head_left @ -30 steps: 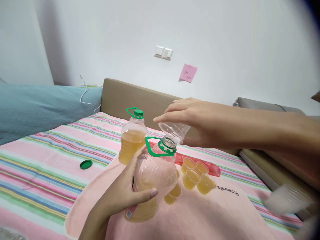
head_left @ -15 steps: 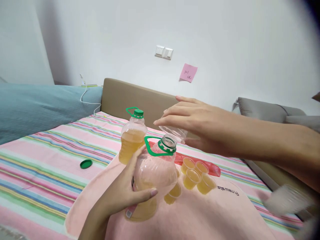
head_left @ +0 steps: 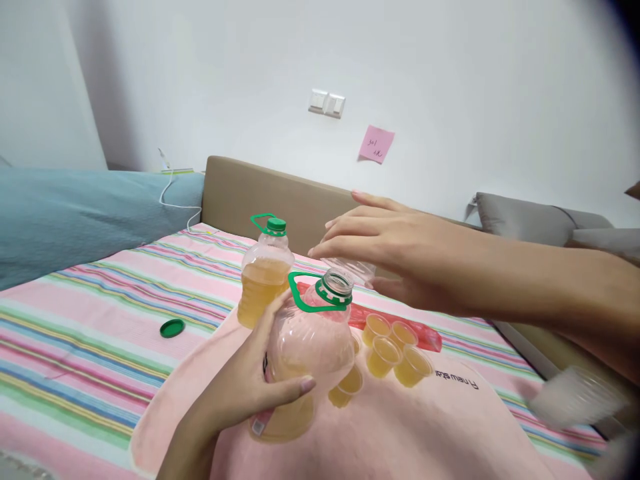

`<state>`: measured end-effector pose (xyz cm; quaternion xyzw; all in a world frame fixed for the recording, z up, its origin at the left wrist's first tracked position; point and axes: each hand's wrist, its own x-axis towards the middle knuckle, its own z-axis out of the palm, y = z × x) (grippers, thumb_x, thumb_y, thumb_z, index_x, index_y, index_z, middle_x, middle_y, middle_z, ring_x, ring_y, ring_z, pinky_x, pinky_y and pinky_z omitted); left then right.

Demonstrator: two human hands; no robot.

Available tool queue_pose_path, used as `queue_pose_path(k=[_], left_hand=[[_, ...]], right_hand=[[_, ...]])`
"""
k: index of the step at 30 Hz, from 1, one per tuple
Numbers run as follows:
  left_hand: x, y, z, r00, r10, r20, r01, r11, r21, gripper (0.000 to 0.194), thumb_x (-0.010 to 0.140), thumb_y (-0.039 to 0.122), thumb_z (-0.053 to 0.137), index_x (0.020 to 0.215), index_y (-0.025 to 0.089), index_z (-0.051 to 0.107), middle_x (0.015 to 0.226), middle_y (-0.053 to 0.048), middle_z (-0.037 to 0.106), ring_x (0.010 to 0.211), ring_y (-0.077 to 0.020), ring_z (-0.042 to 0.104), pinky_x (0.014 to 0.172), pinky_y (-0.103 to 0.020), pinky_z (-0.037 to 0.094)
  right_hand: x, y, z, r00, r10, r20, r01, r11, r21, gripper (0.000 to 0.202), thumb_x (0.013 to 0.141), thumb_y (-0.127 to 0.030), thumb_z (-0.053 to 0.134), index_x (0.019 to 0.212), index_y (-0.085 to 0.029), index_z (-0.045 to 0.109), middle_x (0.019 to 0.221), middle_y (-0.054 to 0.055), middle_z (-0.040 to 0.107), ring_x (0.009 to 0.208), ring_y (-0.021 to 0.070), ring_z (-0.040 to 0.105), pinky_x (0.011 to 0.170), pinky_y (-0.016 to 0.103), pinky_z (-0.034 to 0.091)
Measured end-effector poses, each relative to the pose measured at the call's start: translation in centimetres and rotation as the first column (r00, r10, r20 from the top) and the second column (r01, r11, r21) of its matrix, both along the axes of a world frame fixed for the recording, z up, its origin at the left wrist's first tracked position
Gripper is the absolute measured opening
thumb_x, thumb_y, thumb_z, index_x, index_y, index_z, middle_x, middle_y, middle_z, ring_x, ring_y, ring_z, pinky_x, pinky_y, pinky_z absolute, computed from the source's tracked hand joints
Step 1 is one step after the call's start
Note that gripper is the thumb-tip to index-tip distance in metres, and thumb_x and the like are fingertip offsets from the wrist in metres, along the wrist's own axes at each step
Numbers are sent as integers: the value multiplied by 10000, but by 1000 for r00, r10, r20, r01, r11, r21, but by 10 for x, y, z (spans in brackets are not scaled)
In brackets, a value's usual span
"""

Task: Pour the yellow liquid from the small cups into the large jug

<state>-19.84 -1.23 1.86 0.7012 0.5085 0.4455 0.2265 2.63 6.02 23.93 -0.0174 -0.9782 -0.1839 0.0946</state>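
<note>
My left hand [head_left: 260,373] is wrapped round a large clear bottle [head_left: 313,343], uncapped, with a green handle ring and yellow liquid low inside. Beyond the bottle's mouth, my right hand [head_left: 390,243] holds a clear plastic cup [head_left: 350,268] from above, mostly hidden behind the fingers. Several small cups of yellow liquid [head_left: 383,356] stand to the right of the bottle, one partly behind it [head_left: 347,387]. A second bottle [head_left: 265,283], capped in green and partly filled, stands behind on the left.
A green cap [head_left: 172,327] lies on the striped sheet [head_left: 100,320] at left. Red plastic [head_left: 425,333] lies behind the cups on a pink cloth [head_left: 400,433]. Stacked clear cups [head_left: 575,398] are blurred at right. A headboard [head_left: 260,193] stands behind.
The cup in my right hand has tilted slightly, and my right fingers have dipped a little. My left hand and the bottle have not visibly moved.
</note>
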Motion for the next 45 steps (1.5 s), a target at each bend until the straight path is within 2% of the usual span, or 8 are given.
queue_pose_path(k=[6, 10, 13, 19, 26, 35, 39, 45], left_hand=[[0, -1, 2, 1000, -5, -4, 5, 1000, 5, 1055, 816, 579, 792, 1643, 295, 202, 1701, -126, 331, 1561, -432, 314, 1265, -619, 302], [0, 1, -1, 1000, 9, -2, -9, 1000, -1, 1093, 815, 581, 793, 1661, 302, 160, 1714, -125, 307, 1566, -437, 301, 1263, -619, 308], [0, 1, -1, 1000, 10, -3, -10, 1000, -1, 1095, 816, 570, 796, 1662, 297, 156, 1718, -124, 298, 1568, -433, 298, 1265, -612, 306], [1, -2, 5, 999, 22, -27, -22, 1000, 3, 1074, 804, 582, 794, 1648, 297, 193, 1693, -123, 350, 1548, -435, 341, 1251, -621, 329], [1, -2, 7, 1000, 12, -24, -12, 1000, -1, 1078, 806, 588, 793, 1647, 302, 182, 1695, -122, 345, 1551, -424, 341, 1255, -615, 325], [0, 0, 3, 998, 44, -42, -43, 999, 32, 1081, 796, 595, 803, 1652, 319, 202, 1685, -113, 374, 1531, -440, 375, 1227, -605, 382], [0, -1, 4, 998, 36, -45, -35, 999, 25, 1106, 797, 601, 799, 1659, 323, 165, 1684, -112, 377, 1531, -431, 380, 1225, -597, 389], [1, 0, 4, 999, 28, -28, -28, 1000, 7, 1124, 792, 595, 803, 1664, 338, 142, 1685, -98, 376, 1535, -437, 369, 1223, -601, 391]], right_hand=[[2, 2, 1, 1000, -3, -15, 2, 1000, -30, 553, 891, -80, 607, 1355, -377, 644, 1245, 2, 744, 1235, 236, 634, 1268, 597, 239], [4, 2, -1, 999, -10, -49, 9, 1000, -23, 584, 881, -73, 631, 1392, -356, 620, 1311, 23, 723, 1291, 254, 611, 1262, 608, 242], [4, 2, -1, 1000, -16, -8, 16, 1000, -14, 603, 886, -48, 610, 1398, -366, 604, 1336, 15, 713, 1310, 247, 596, 1271, 601, 233], [1, 1, -1, 999, 35, -26, -35, 999, -5, 551, 892, -53, 597, 1351, -356, 638, 1258, 1, 738, 1294, 250, 595, 1254, 602, 268], [1, -1, -1, 999, 26, -37, -26, 1000, -5, 528, 908, -66, 585, 1329, -376, 657, 1243, -8, 742, 1319, 256, 578, 1233, 573, 315], [2, 0, -2, 1000, -11, 0, 11, 999, 33, 541, 912, -40, 562, 1370, -322, 614, 1323, 25, 714, 1301, 264, 576, 1186, 546, 370], [4, 1, -2, 997, -4, -74, 7, 999, 49, 521, 940, -56, 529, 1383, -321, 598, 1367, 30, 684, 1321, 264, 557, 1209, 571, 330], [7, 1, -6, 999, -28, -40, 27, 1000, -2, 565, 896, -35, 570, 1397, -297, 578, 1379, 55, 675, 1317, 269, 558, 1179, 558, 370]])
